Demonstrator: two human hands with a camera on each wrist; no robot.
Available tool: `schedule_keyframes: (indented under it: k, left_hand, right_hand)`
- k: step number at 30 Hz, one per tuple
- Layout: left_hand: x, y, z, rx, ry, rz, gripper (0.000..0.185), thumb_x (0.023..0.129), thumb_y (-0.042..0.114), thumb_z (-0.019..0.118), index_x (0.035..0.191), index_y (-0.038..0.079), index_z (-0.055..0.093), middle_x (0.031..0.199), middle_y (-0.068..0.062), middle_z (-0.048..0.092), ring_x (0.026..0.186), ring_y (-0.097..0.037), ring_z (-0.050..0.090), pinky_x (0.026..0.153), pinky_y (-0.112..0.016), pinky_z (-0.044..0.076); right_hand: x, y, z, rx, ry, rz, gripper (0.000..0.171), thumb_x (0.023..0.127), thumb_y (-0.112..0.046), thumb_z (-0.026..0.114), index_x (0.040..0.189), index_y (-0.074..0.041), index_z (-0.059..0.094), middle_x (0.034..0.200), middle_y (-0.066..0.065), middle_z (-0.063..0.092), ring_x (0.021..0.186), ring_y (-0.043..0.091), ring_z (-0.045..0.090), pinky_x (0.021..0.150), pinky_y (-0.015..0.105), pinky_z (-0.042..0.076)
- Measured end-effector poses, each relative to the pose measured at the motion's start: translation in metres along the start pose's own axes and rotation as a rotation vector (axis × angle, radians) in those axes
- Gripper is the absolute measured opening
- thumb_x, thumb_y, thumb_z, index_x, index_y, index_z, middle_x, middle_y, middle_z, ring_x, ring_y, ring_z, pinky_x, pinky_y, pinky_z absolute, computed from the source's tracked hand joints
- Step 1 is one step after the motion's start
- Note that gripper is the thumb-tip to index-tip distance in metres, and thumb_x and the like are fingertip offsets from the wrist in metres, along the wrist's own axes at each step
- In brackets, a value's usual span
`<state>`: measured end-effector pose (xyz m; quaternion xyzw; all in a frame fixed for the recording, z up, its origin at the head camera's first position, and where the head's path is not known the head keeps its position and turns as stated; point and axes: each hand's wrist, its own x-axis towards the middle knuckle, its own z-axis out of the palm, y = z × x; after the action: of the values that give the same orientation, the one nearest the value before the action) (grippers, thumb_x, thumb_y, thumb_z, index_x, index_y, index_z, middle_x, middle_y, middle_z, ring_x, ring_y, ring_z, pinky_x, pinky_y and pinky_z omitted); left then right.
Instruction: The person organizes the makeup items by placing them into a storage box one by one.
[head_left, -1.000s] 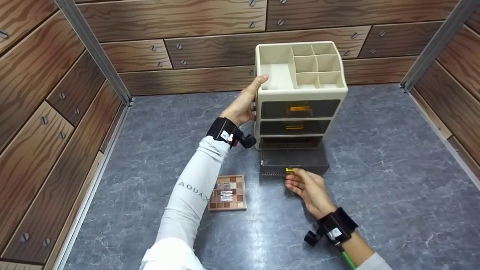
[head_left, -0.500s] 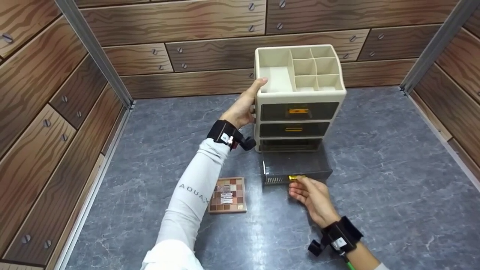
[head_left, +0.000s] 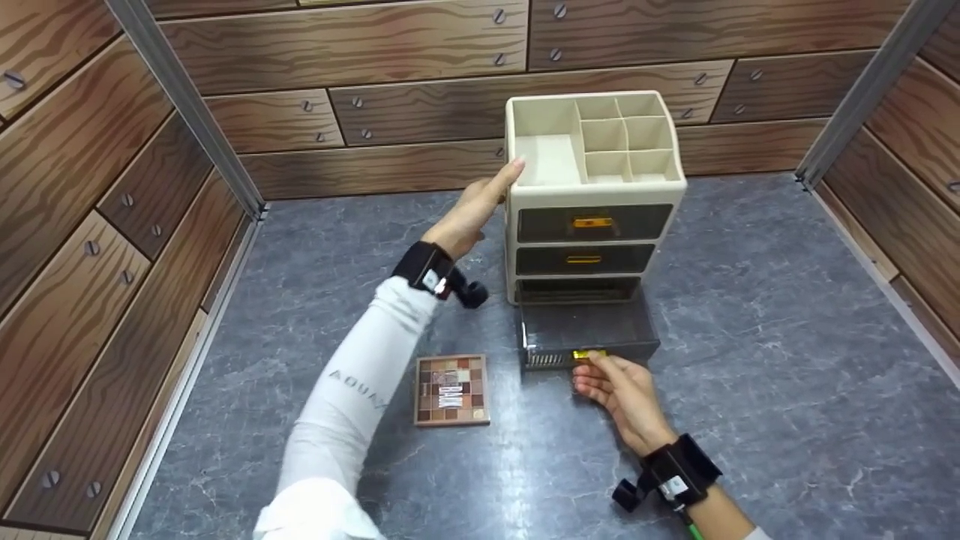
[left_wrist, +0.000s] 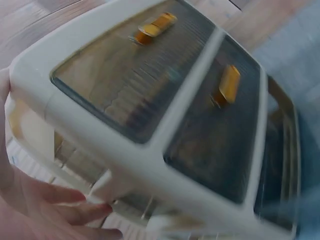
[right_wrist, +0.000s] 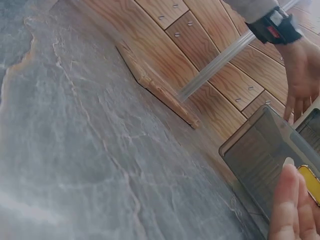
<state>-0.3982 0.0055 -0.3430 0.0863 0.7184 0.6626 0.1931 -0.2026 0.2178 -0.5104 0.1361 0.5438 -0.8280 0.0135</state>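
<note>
A cream desktop organizer stands upright on the floor, with open compartments on top and dark translucent drawers below. Its bottom drawer is pulled out towards me. My right hand pinches the yellow handle on that drawer's front. At the organizer's left side is my left hand, its thumb by the top edge; in the left wrist view its fingers spread loosely beside the side wall. An eyeshadow palette lies flat to the left of the pulled-out drawer.
Behind the organizer stands a wood-patterned wall, with similar walls at left and right. Grey marbled flooring surrounds the organizer. The two upper drawers, with yellow handles, are closed.
The bottom drawer has come further out with my right hand, then stayed put. My left hand has loosened from the organizer's side and shifted slightly left.
</note>
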Motion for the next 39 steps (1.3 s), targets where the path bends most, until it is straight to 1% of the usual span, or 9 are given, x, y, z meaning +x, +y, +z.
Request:
schedule_keyframes:
  k: [3,7,10,15,20,23,28,33,39]
  left_hand:
    - [-0.012,-0.009,-0.01,0.096,0.011,0.038,0.097,0.076,0.078,0.051,0.146,0.012,0.036,0.144,-0.004,0.042,0.138,-0.025,0.031,0.107,-0.065,0.024]
    - [-0.029,-0.026,-0.023,0.233,0.006,0.06,0.086,0.084,0.071,0.048,0.144,0.01,0.038,0.143,-0.008,0.045,0.134,-0.024,0.038,0.11,-0.051,0.031]
    - [-0.043,-0.038,-0.031,0.363,-0.015,0.061,0.078,0.087,0.066,0.051,0.143,0.013,0.038,0.144,-0.008,0.044,0.13,-0.022,0.043,0.107,-0.044,0.037]
    - [-0.065,-0.054,-0.033,0.543,-0.102,0.04,0.07,0.085,0.054,0.062,0.139,0.014,0.042,0.136,-0.009,0.051,0.119,-0.021,0.052,0.097,-0.041,0.047]
    - [-0.086,-0.071,-0.031,0.737,-0.216,-0.015,0.069,0.081,0.046,0.07,0.136,0.013,0.045,0.132,-0.012,0.054,0.116,-0.024,0.054,0.095,-0.042,0.049]
    - [-0.099,-0.083,-0.032,0.845,-0.259,-0.037,0.069,0.08,0.041,0.072,0.137,0.012,0.045,0.132,-0.014,0.054,0.113,-0.025,0.055,0.095,-0.042,0.049]
    - [-0.12,-0.099,-0.035,0.924,-0.291,-0.048,0.074,0.077,0.034,0.077,0.139,0.01,0.043,0.133,-0.017,0.052,0.112,-0.03,0.057,0.092,-0.044,0.05]
    - [-0.138,-0.115,-0.038,1.04,-0.274,-0.034,0.088,0.069,0.04,0.082,0.142,0.014,0.041,0.138,-0.016,0.046,0.12,-0.032,0.049,0.096,-0.051,0.046]
    - [-0.16,-0.14,-0.037,1.108,-0.321,0.043,0.115,0.06,0.049,0.084,0.151,0.014,0.022,0.156,-0.013,0.021,0.142,-0.033,0.022,0.11,-0.058,0.027]
  right_hand:
    - [0.0,0.001,0.0,0.013,0.001,-0.005,0.018,0.092,-0.014,0.063,0.096,0.004,0.06,0.081,0.014,0.068,0.071,0.021,0.067,0.069,0.031,0.059]
    - [0.0,0.001,0.0,0.026,-0.004,-0.011,0.017,0.092,-0.013,0.062,0.095,0.003,0.06,0.08,0.014,0.068,0.07,0.02,0.067,0.068,0.03,0.059]
    - [0.0,0.001,-0.001,0.027,-0.01,-0.006,0.017,0.092,-0.014,0.062,0.095,0.003,0.059,0.081,0.013,0.068,0.07,0.02,0.067,0.069,0.03,0.059]
    - [0.0,-0.001,-0.002,0.031,0.0,-0.008,0.015,0.092,-0.012,0.061,0.095,0.003,0.059,0.081,0.014,0.068,0.071,0.021,0.067,0.069,0.031,0.059]
    - [0.0,-0.001,0.0,0.032,-0.005,-0.002,0.017,0.092,-0.013,0.062,0.096,0.003,0.059,0.082,0.014,0.068,0.072,0.021,0.067,0.07,0.031,0.058]
    - [-0.001,0.0,0.001,0.03,-0.008,0.005,0.017,0.092,-0.013,0.062,0.097,0.003,0.059,0.082,0.014,0.068,0.072,0.021,0.067,0.071,0.031,0.058]
    - [-0.001,0.0,0.002,0.034,-0.007,0.007,0.016,0.092,-0.012,0.062,0.096,0.004,0.059,0.081,0.014,0.068,0.071,0.021,0.067,0.07,0.031,0.058]
    - [0.0,0.0,0.002,0.031,-0.011,0.003,0.017,0.092,-0.012,0.061,0.096,0.004,0.059,0.08,0.014,0.068,0.07,0.02,0.066,0.068,0.03,0.058]
    - [-0.001,-0.001,0.001,0.032,-0.012,0.013,0.018,0.092,-0.012,0.062,0.097,0.005,0.059,0.081,0.014,0.068,0.07,0.02,0.066,0.069,0.03,0.058]
